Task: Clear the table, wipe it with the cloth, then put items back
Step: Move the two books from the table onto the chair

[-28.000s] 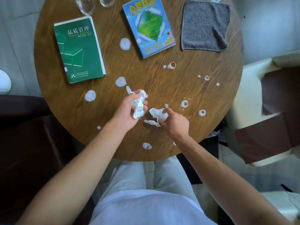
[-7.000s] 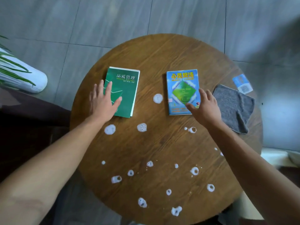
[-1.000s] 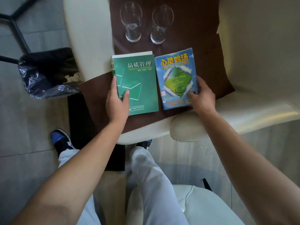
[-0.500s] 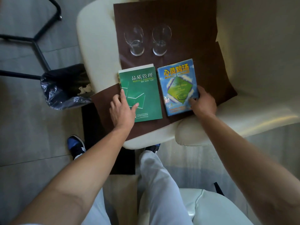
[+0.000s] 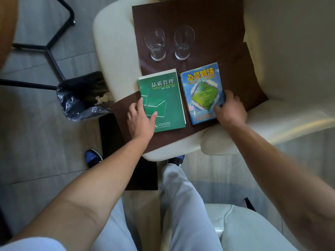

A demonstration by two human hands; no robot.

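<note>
head view looks straight down on a cream upholstered armchair (image 5: 112,57) with a dark brown sheet (image 5: 188,17) spread over its seat in the upper middle of the frame. on that sheet stand two clear drinking glasses (image 5: 155,44) side by side, upright, near the top centre. just below them lie two books flat and face up, close beside each other but apart: a green paperback book with white chinese lettering (image 5: 164,101) on the left and a blue paperback book with yellow chinese lettering (image 5: 202,91) on the right. grey floor tiles (image 5: 36,142) fill the left side. a black plastic bin bag (image 5: 81,98) with crumpled white paper inside sits at centre left, just beside the chair's edge, and black metal legs (image 5: 52,51) cross the upper left. a curved brown wooden edge (image 5: 5,28), perhaps the desk, shows at the far upper left. pale grey trousers (image 5: 183,205) and a blue shoe (image 5: 93,157) fill the bottom.

the left hand (image 5: 140,120) lies flat with fingers straight and spread, its thumb and forefinger resting on the lower left corner of the green book. the right hand (image 5: 230,110) has its fingers curled round the lower right edge of the blue book, thumb on the cover.
</note>
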